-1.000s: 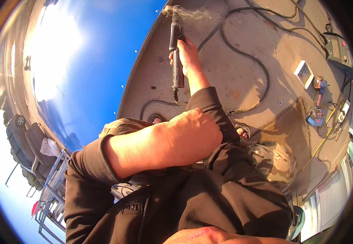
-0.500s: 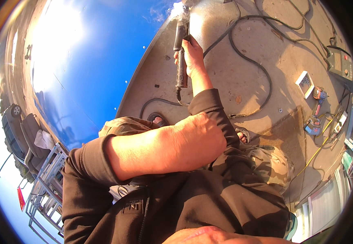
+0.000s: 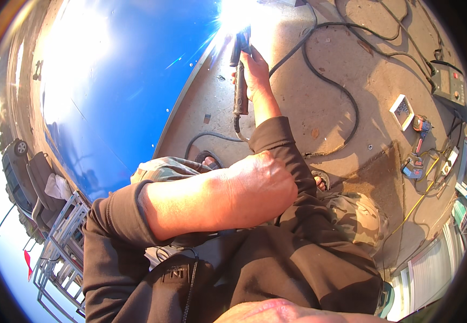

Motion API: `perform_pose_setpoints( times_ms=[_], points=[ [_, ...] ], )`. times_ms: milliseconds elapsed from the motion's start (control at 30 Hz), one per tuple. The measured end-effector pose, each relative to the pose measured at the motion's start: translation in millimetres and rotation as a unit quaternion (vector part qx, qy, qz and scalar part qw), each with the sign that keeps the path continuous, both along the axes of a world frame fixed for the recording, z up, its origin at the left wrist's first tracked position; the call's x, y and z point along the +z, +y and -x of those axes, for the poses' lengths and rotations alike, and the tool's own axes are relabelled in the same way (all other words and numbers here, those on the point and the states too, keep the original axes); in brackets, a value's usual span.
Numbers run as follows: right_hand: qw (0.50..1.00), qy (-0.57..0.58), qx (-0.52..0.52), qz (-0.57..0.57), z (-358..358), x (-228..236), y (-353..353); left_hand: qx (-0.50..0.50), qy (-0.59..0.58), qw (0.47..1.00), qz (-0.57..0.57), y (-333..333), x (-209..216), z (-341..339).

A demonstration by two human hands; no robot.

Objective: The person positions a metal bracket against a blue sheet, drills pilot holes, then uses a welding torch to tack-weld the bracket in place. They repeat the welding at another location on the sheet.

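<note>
One welding torch [image 3: 240, 75] clamped in the right hand [image 3: 255, 72]; left hand [image 3: 263, 185] fisted on the right sleeve [image 3: 282, 142]; two black cables [image 3: 346, 102] cross the floor [image 3: 319, 64] nearby

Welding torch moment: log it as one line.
right hand grips welding torch | bright arc glare at tip | left hand rests on right sleeve | black cable on concrete

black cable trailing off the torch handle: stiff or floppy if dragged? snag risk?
Black cable likely floppy: it lies in loose curves on the concrete floor. Probably heavy enough to drag on the torch held in the right hand. It may snag on other cables nearby.
</note>
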State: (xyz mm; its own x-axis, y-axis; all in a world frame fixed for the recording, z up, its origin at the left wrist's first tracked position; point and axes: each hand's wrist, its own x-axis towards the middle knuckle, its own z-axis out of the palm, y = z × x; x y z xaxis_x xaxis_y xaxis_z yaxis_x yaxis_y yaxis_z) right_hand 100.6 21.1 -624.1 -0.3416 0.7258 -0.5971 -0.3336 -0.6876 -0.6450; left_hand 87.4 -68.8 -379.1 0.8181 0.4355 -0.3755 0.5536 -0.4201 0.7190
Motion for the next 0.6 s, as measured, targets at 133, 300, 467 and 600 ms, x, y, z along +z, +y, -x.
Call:
perform_pose_setpoints(
  times_ms=[133, 300, 467, 600],
  points=[
    [1.0, -0.005, 0.005, 0.004, 0.1, 0.3, 3.2, 0.013, -0.006, 1.0, 0.003, -0.8, -0.7, 0.6],
    [1.0, 0.015, -0.005, 0.024, -5.5, 7.4, 4.8, 0.009, -0.01, 1.0, -0.025, 2.4, -1.5, 3.3],
    [0.999, -0.003, -0.017, 0.035, -25.4, 20.5, 10.6, -0.012, 0.009, 1.0, -0.018, 7.7, -5.8, -4.8],
    [0.999, 0.009, -0.054, 0.001, -61.8, 41.1, 31.0, -0.015, 0.023, 0.999, -0.017, 9.7, -9.2, -16.5]
  ],
)
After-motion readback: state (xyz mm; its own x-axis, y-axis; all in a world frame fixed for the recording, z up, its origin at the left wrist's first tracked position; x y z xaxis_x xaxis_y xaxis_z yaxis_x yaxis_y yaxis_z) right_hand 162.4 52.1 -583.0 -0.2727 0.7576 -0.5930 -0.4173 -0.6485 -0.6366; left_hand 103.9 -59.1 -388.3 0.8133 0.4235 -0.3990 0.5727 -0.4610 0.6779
